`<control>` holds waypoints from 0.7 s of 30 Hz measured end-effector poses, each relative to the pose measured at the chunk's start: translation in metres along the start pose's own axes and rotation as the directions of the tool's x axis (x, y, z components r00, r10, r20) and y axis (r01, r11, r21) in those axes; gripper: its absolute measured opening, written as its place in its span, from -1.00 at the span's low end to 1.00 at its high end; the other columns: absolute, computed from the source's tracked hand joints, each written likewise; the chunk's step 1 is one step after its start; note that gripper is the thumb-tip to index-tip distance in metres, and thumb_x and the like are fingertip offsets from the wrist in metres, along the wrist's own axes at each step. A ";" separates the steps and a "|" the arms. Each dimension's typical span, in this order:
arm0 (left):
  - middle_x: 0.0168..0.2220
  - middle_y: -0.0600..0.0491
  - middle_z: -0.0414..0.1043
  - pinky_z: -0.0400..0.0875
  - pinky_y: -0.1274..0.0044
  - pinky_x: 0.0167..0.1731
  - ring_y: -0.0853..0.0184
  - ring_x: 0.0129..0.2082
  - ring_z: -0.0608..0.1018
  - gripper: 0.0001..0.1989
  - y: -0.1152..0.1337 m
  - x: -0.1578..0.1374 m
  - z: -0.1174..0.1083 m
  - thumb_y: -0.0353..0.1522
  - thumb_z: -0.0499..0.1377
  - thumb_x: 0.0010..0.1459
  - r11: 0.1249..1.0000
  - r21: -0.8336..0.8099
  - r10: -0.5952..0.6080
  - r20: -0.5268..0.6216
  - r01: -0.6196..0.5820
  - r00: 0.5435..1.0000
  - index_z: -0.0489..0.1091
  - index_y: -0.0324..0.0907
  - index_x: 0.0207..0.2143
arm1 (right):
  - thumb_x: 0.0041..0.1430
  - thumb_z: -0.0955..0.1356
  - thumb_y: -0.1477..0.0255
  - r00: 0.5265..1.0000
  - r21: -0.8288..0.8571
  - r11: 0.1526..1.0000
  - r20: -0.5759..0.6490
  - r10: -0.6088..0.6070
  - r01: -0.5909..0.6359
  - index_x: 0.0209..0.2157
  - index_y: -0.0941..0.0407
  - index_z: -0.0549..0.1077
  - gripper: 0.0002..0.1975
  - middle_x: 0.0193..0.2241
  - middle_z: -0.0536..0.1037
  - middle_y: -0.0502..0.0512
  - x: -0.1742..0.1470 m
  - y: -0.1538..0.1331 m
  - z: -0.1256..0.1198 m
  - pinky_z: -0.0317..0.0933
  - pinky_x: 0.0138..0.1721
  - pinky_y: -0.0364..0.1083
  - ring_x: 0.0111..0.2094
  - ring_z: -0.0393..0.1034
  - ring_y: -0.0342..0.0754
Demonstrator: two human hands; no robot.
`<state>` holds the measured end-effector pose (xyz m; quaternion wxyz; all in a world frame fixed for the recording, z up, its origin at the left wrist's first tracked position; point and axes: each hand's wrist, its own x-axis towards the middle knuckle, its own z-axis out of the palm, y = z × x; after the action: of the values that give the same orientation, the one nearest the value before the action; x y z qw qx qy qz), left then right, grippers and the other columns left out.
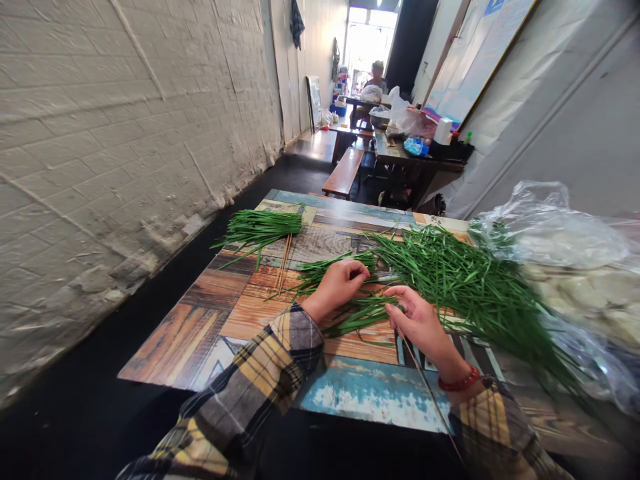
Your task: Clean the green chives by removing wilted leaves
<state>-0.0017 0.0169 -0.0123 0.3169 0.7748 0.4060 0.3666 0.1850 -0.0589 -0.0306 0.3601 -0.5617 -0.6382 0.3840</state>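
Note:
My left hand (339, 285) is closed in a pinch above the table; anything between its fingertips is too small to make out. Under and behind it lies a small bunch of garlic chives (320, 272). My right hand (419, 323) grips a long thin skewer (429, 385), which slants down past the table's front edge. Its fingertips meet the end of another small bunch of chives (361, 315); whether the skewer passes through that bunch is hidden. Several bare skewers (283, 267) lie left of my hands, their tops against a larger neat chive bundle (267, 228).
A big loose heap of chives (460, 273) covers the right of the patchwork-patterned table (185, 340). Beside it sits a clear plastic bag (575, 253) with pale round pieces. Farther back are a wooden bench (345, 172), another loaded table and a seated person (377, 77).

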 end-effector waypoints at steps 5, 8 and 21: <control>-0.38 0.01 0.41 0.30 0.53 -0.30 0.34 -0.35 0.43 -0.85 0.000 -0.006 -0.004 -0.47 0.09 0.09 0.918 0.380 0.076 0.100 -0.108 0.992 0.47 -0.21 -0.39 | 0.18 0.27 0.37 1.000 -0.015 1.000 0.025 -0.004 0.004 -0.14 0.10 0.30 -0.79 -0.66 0.37 -0.14 0.000 0.003 0.001 0.05 -0.66 -0.22 -0.71 0.20 -0.22; -0.37 -0.01 0.39 0.30 0.50 -0.28 0.30 -0.31 0.41 -0.85 0.000 -0.008 -0.003 -0.46 0.10 0.09 0.855 0.494 0.073 0.184 -0.156 0.980 0.47 -0.20 -0.41 | 0.17 0.27 0.39 0.999 -0.008 1.000 0.046 -0.013 0.013 -0.16 0.10 0.30 -0.82 -0.66 0.34 -0.15 -0.001 0.003 0.001 0.05 -0.65 -0.22 -0.70 0.19 -0.22; -0.47 0.07 0.33 0.25 0.55 -0.36 0.40 -0.43 0.35 -0.87 -0.003 0.001 -0.001 -0.50 0.02 0.12 0.998 0.056 0.009 -0.047 -0.006 0.999 0.31 -0.22 -0.46 | 0.18 0.27 0.37 0.999 -0.014 1.000 0.044 -0.014 0.014 -0.17 0.09 0.29 -0.82 -0.65 0.30 -0.14 -0.002 0.006 0.002 0.06 -0.66 -0.21 -0.67 0.23 -0.20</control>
<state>-0.0033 0.0191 -0.0143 0.2841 0.7759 0.4206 0.3747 0.1864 -0.0601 -0.0373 0.3447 -0.5512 -0.6526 0.3891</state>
